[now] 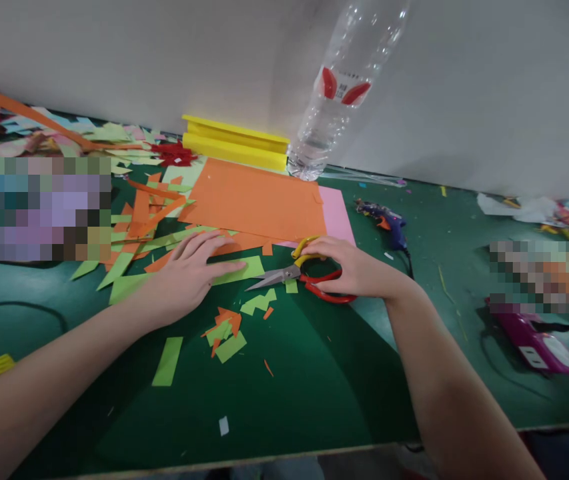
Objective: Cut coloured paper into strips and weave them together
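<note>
My right hand [339,263] grips a pair of scissors [284,273] with one yellow and one red handle. Their blades are slightly apart and point left, close to the end of a light green paper strip [247,268]. Flat across that strip lies my left hand [191,273], fingers stretched out and the index finger touching the paper. Just behind both hands is a large orange sheet [259,200], with a pink sheet [337,207] partly under it. Small green and orange paper scraps [227,333] lie in front of the blades, and a green rectangle [167,361] sits nearer the table edge.
A clear plastic bottle [334,100] and a folded yellow piece [234,143] stand by the wall. To the right are a blue glue gun [387,220] and a magenta power strip [539,340] with a black cord. Paper strips [139,213] heap up at left.
</note>
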`<act>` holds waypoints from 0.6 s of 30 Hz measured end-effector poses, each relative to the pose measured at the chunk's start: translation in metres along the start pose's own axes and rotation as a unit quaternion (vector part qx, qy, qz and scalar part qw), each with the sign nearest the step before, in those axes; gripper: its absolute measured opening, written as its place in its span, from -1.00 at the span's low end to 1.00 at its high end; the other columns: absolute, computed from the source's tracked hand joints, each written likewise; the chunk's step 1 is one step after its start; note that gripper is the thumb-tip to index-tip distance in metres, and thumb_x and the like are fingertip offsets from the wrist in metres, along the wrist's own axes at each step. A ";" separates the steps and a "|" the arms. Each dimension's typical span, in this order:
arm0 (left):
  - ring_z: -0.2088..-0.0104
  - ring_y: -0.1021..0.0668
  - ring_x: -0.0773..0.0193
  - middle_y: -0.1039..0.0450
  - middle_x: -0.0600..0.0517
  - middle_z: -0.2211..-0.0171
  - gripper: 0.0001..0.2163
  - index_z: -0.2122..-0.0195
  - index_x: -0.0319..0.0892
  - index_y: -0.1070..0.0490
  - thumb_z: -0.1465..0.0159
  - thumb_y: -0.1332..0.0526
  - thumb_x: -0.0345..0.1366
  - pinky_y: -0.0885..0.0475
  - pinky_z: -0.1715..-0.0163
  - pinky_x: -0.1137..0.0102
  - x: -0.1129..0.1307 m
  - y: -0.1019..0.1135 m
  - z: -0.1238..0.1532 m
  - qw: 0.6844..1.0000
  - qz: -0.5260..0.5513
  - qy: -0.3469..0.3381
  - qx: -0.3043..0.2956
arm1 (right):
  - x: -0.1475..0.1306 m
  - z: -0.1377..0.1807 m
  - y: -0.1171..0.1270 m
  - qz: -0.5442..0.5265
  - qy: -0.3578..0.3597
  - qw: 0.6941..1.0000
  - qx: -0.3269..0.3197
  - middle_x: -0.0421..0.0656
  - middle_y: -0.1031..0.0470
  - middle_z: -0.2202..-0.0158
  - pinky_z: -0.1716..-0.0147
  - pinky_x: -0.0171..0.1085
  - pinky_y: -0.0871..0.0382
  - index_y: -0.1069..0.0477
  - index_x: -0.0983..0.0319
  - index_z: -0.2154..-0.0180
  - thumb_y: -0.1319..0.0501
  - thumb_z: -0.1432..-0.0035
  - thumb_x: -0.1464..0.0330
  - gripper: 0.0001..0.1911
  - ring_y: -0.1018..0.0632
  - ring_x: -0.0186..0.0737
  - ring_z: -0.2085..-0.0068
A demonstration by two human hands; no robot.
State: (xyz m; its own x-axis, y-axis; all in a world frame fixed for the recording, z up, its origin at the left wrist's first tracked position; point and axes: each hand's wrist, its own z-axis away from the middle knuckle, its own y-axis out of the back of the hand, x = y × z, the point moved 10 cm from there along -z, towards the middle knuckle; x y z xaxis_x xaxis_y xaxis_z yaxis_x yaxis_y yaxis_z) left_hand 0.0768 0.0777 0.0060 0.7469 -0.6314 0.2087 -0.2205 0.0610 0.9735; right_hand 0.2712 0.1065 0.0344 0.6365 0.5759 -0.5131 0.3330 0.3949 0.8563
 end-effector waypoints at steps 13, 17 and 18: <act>-0.31 -0.10 0.03 -0.12 0.08 -0.28 -0.49 -0.15 0.13 -0.35 -0.32 0.12 -0.49 -0.06 -0.27 -0.04 -0.001 0.001 -0.002 1.000 0.005 0.002 0.011 | -0.007 -0.003 -0.006 0.004 -0.026 1.000 0.005 -0.11 -0.44 -0.08 -0.13 -0.02 -0.25 -0.40 0.11 0.00 -0.26 0.01 0.38 -0.53 -0.43 -0.04 -0.11; -0.31 -0.10 0.06 -0.12 0.06 -0.27 -0.47 -0.17 0.14 -0.32 -0.31 0.13 -0.50 -0.04 -0.27 -0.05 -0.001 0.001 -0.002 1.000 0.001 -0.004 0.009 | -0.009 -0.002 -0.005 0.003 -0.016 1.000 -0.005 -0.10 -0.45 -0.07 -0.13 -0.03 -0.25 -0.40 0.13 0.00 -0.24 0.00 0.41 -0.54 -0.44 -0.04 -0.10; -0.31 -0.09 0.07 -0.12 0.07 -0.28 -0.47 -0.18 0.15 -0.32 -0.30 0.12 -0.50 -0.04 -0.28 -0.04 -0.001 0.000 -0.001 1.000 0.002 -0.003 0.010 | -0.009 -0.002 -0.005 0.005 -0.018 1.000 -0.005 -0.10 -0.44 -0.07 -0.14 -0.03 -0.24 -0.40 0.13 0.00 -0.24 0.00 0.41 -0.55 -0.44 -0.04 -0.10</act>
State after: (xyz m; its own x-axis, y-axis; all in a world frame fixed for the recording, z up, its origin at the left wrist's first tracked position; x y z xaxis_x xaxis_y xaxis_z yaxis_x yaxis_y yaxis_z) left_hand 0.0767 0.0795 0.0062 0.7422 -0.6359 0.2116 -0.2361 0.0473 0.9706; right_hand 0.2622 0.1007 0.0344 0.6639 0.5538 -0.5026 0.3199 0.3972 0.8602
